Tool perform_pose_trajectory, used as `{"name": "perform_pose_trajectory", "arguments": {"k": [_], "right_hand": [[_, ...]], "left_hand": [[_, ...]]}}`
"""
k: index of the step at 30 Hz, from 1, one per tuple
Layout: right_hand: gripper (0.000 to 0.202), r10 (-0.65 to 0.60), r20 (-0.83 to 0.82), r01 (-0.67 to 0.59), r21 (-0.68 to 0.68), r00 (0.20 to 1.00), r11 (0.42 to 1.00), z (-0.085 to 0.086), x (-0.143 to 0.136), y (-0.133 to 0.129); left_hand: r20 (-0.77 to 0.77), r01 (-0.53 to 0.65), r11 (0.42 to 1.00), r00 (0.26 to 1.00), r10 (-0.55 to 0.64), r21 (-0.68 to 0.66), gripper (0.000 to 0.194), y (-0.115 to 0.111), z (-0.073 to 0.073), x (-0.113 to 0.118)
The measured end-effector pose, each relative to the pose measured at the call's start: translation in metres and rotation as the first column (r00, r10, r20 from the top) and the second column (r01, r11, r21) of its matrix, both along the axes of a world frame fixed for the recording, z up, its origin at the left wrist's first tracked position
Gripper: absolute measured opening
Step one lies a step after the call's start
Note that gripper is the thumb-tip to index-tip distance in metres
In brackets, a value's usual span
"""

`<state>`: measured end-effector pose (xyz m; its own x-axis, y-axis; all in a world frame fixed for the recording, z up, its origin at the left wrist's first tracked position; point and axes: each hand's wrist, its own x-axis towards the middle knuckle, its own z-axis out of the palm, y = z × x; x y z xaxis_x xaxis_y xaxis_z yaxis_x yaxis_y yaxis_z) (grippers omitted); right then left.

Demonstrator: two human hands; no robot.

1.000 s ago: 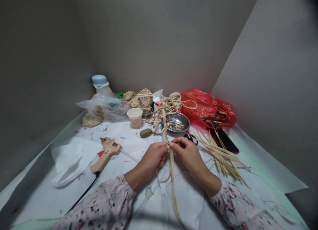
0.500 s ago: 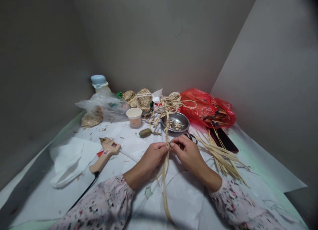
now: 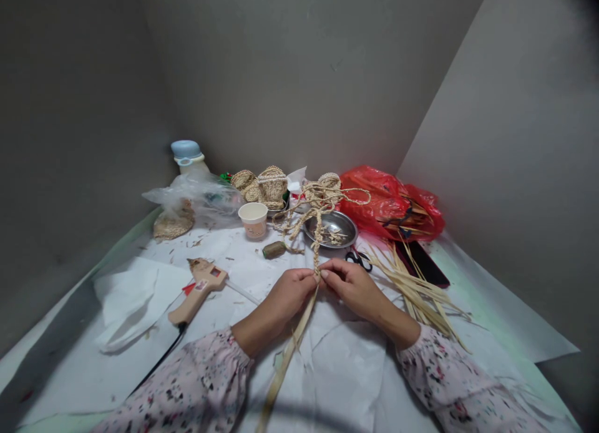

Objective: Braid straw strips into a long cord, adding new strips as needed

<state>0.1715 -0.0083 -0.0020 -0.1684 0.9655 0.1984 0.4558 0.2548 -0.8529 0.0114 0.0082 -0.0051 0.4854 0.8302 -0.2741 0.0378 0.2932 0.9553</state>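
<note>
A pale straw braid (image 3: 317,249) runs from a loose heap of braided cord (image 3: 322,199) at the back down to my fingers. My left hand (image 3: 292,296) pinches the braid's lower end from the left. From the right, my right hand (image 3: 353,289) closes on the same spot, fingertips almost meeting the left ones. Unbraided straw strands (image 3: 285,361) trail from between the hands toward the front edge, slanting left. What each fingertip grips exactly is partly hidden.
To the left lies a glue gun (image 3: 199,292) with its cord. Behind are a paper cup (image 3: 253,221), a thread spool (image 3: 274,250) and a metal bowl (image 3: 344,244). On the right are scissors (image 3: 359,259), loose straw strips (image 3: 421,292), a phone (image 3: 428,264) and a red bag (image 3: 374,193).
The loose strands have swung from hanging nearly straight down to slanting left. My right hand has shifted slightly, showing more of the scissors. Both hands still pinch the braid.
</note>
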Motion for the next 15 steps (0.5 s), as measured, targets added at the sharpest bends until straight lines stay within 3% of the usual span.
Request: {"name": "perform_pose_trajectory", "arguments": {"k": [6,11,15], "right_hand": [[0.017,0.037,0.018,-0.037,-0.006,0.999,0.999,0.001,0.001,0.001],[0.015,-0.036,0.152,0.026,0.066,0.988,0.997,-0.001,-0.002,-0.001],[0.013,-0.098,0.225,0.076,0.105,0.969,0.992,-0.001,-0.004,-0.003]], "left_hand": [[-0.092,-0.033,0.997,0.995,0.039,0.066,0.019,0.001,-0.004,0.001],[-0.152,-0.012,0.966,0.987,0.053,0.259,0.023,0.005,-0.014,0.000],[-0.264,0.033,0.909,0.961,0.086,0.415,0.025,0.004,-0.011,0.000]]}}
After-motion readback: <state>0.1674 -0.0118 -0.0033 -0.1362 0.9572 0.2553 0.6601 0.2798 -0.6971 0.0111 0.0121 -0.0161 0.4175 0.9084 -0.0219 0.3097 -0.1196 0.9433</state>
